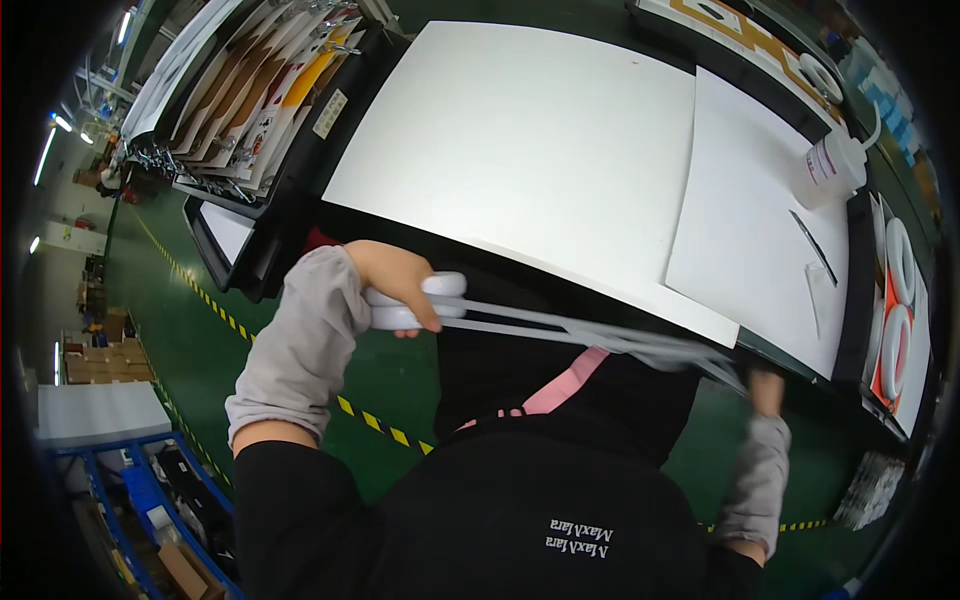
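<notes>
My left hand (393,272) is closed around a bundle of smooth, white, rounded pieces (445,285), in front of the table's near left edge. From this bundle, pale translucent strips (520,321) stretch rightward across my lap. Their far ends blur near my right hand (767,393), which is low beside the table's front right edge. Motion smears its fingers, so its grip on the strips cannot be made out. Grey sleeve covers wrap both forearms.
A white board (520,130) covers much of the table, with a white sheet (740,220) at its right. On that side are a pen (813,246), a squeeze bottle (832,170) and a black bin (856,290) with white rings. A file rack (320,130) stands left.
</notes>
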Demonstrator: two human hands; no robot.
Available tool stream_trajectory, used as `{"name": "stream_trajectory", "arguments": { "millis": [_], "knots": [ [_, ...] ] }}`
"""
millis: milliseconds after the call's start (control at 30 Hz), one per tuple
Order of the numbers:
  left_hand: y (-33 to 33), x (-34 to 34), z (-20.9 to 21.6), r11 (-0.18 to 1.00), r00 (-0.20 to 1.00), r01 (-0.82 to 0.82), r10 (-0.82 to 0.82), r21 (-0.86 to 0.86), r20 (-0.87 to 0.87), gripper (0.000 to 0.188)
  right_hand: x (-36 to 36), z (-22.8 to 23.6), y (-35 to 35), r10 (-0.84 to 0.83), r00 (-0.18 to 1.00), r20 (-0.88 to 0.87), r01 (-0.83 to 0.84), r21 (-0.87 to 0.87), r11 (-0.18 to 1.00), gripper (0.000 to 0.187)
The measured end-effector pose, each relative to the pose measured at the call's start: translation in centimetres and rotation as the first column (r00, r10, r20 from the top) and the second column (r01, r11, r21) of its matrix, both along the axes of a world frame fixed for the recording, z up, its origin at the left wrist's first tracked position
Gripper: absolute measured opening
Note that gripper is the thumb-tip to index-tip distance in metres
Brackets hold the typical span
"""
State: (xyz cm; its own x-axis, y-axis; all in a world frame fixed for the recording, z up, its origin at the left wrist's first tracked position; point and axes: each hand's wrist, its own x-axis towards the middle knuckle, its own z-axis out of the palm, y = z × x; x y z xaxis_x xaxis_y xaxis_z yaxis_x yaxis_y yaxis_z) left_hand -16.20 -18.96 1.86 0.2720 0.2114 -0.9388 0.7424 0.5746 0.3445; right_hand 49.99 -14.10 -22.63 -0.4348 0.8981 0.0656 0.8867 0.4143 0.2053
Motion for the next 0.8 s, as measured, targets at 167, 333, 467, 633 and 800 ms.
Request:
{"name": "stream_trajectory", "arguments": {
  "millis": [167, 333, 467, 633, 800],
  "knots": [
    [-1.1, -6.5, -3.6, 0.991, 0.994, -0.096, 0.089, -0.098, -0.069, 0.034, 28.7, 11.0, -10.1, -0.622, 0.708, 0.334, 0.706, -0.330, 0.627, 0.040],
    [1.5, -1.4, -1.2, 0.997, 0.988, 0.065, -0.072, -0.050, -0.135, 0.031, 14.9, 2.7, -5.5, -0.589, 0.808, -0.020, 0.550, -0.333, 0.766, 0.016],
    [-0.2, -0.5, -0.2, 0.991, 0.969, 0.135, -0.131, 0.006, -0.210, 0.028, -20.6, 11.2, -0.6, -0.125, 0.847, -0.517, -0.324, -0.689, 0.648, 0.016],
    [1.1, 2.9, 0.9, 0.966, 0.941, 0.252, -0.232, 0.052, -0.248, 0.025, -40.2, 12.4, -4.0, 0.002, 0.476, -0.880, -0.800, -0.432, 0.417, 0.012],
    [-0.7, 2.8, 1.6, 0.995, 0.982, 0.069, -0.055, 0.068, -0.179, 0.027, -40.0, 13.2, -5.6, -0.102, 0.348, -0.932, -0.775, -0.347, 0.528, 0.014]
  ]
}}
